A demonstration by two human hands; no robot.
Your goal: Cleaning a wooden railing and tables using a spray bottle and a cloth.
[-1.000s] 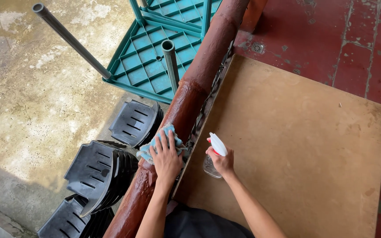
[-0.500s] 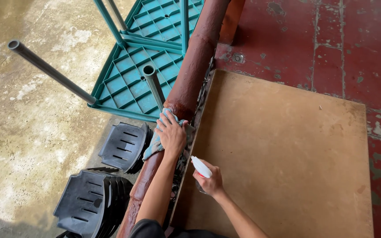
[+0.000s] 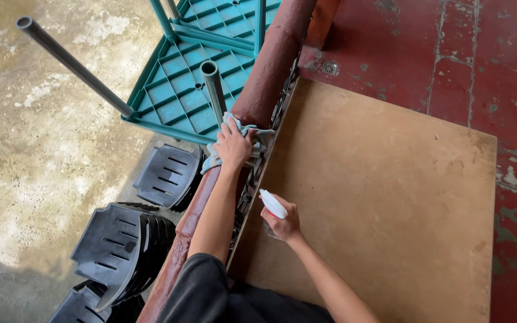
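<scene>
Where cloth (image 3: 242, 139) lies, upturned teal table (image 3: 181, 90) beside.

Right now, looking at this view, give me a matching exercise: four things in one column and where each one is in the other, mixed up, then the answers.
Things:
1. cloth
2. spray bottle
3. upturned teal table
4. black chairs

Places:
A. stacked beside the ledge, lower left
B. in the right hand
C. legs up, on the stained concrete
D. under the left hand, on the red-brown ledge

Pairs: 1-D, 2-B, 3-C, 4-A
</scene>
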